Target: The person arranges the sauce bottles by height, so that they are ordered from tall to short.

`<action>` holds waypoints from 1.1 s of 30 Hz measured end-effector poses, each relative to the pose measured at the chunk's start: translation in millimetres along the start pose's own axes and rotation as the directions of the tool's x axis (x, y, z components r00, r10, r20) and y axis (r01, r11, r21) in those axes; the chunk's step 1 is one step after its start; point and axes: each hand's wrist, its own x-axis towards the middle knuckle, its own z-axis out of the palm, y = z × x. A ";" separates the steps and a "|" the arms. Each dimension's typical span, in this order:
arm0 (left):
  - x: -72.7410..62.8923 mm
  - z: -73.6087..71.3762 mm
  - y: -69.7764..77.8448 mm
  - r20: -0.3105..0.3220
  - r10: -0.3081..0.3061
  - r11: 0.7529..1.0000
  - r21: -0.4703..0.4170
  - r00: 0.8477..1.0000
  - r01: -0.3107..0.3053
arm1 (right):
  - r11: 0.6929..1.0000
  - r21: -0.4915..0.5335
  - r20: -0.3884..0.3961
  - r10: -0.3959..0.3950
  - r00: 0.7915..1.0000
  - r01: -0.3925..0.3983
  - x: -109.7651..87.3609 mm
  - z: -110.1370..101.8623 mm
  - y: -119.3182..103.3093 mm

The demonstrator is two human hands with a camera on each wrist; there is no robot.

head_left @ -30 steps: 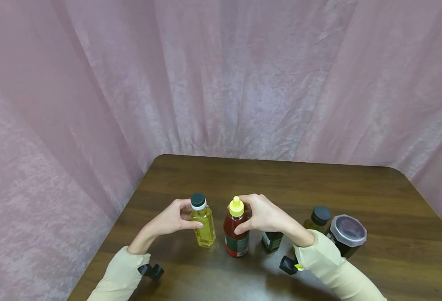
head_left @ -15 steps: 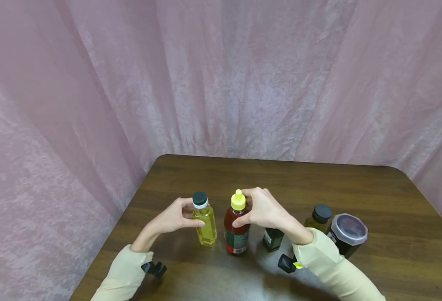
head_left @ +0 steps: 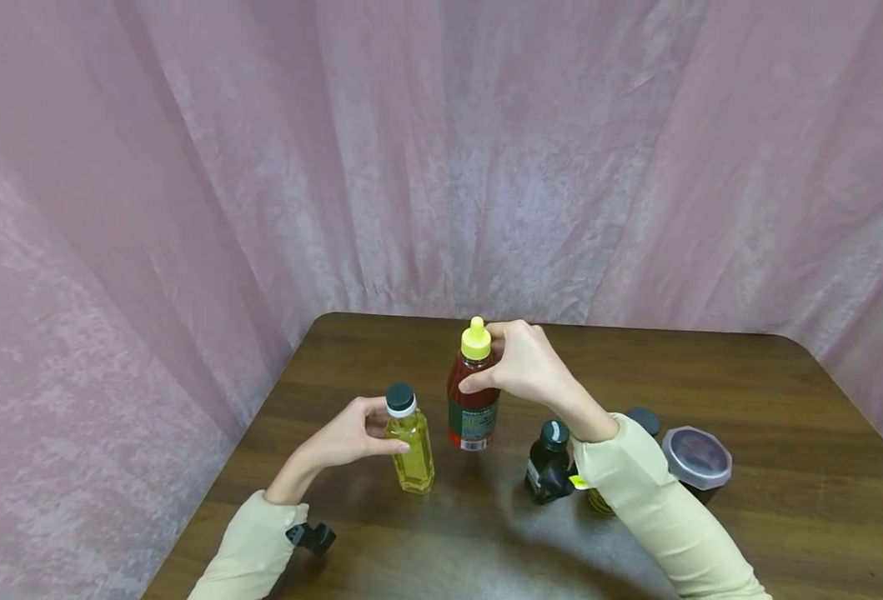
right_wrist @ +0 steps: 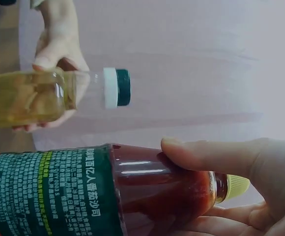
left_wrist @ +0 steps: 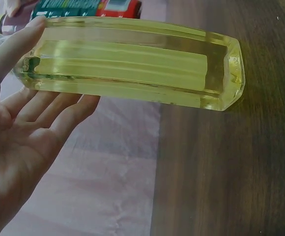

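My left hand [head_left: 351,433] grips a clear bottle of yellow oil [head_left: 413,454] by its upper part, thumb on the near side and fingers behind. The oil bottle has a dark green cap with a white ring and stands upright; in the left wrist view its base [left_wrist: 235,73] is close to the wooden surface. To its right, my right hand [head_left: 527,362] holds a ketchup bottle [head_left: 473,417] below its yellow nozzle cap, upright and raised off the table. Printed text covers its green label [right_wrist: 54,194] in the right wrist view. The two bottles are apart.
A small dark bottle [head_left: 549,458] stands on the wooden table [head_left: 381,350] below my right wrist. Further right are a black-capped bottle [head_left: 645,419], mostly behind my sleeve, and a dark jar with a clear lid [head_left: 698,458]. A pink curtain [head_left: 486,167] hangs behind the table.
My right hand has lifted the ketchup bottle up and away from the table, uncovering the small dark bottle's cap. The left hand and oil bottle have shifted only slightly right.
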 end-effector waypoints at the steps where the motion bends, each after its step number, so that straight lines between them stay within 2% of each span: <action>1: 0.2 -0.2 -0.4 -0.001 0.003 1.000 0.002 1.000 -0.003 | 1.000 -0.008 -0.009 0.005 1.000 -0.005 2.9 -1.0 -2.3; 15: 3.0 1.3 -1.7 -0.005 0.004 1.000 0.016 1.000 -0.004 | 0.998 -0.059 -0.070 0.033 0.997 -0.037 48.2 -1.9 -17.1; 25: -8.7 2.3 0.6 0.003 -0.015 1.000 -0.006 1.000 0.015 | 0.994 -0.091 -0.051 0.048 0.998 -0.052 78.5 25.4 -17.8; 33: -5.1 2.9 2.8 0.006 -0.006 1.000 0.008 1.000 0.006 | 0.992 -0.105 -0.078 0.065 0.995 -0.073 98.1 36.1 -10.1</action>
